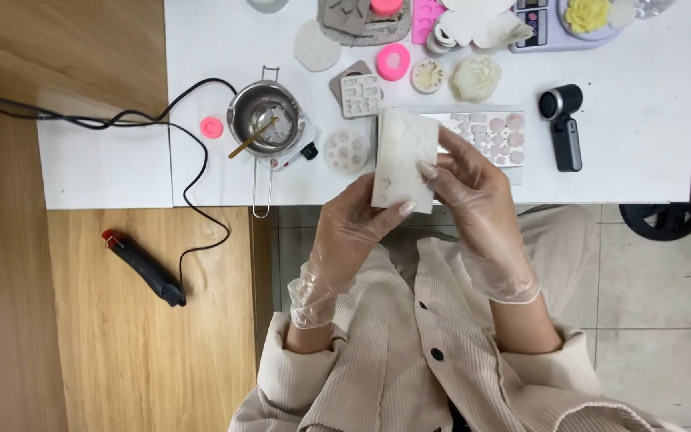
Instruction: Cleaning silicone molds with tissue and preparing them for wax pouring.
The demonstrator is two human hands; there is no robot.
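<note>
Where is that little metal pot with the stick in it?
In the head view, the metal pot stands on the white table, on the person's left, between a small pink disc and a round white mould.

We hold a pale mould slab [401, 158] upright over the white table's [633, 152] near edge. Our left hand [353, 228] grips its lower edge from below, thumb on the face; our right hand [473, 188] pinches its right side. Both wear clear gloves. Just behind lies a tray of pink pieces [493, 132], left of it a steel pot [265, 118] with a wooden stick [251, 140].
</note>
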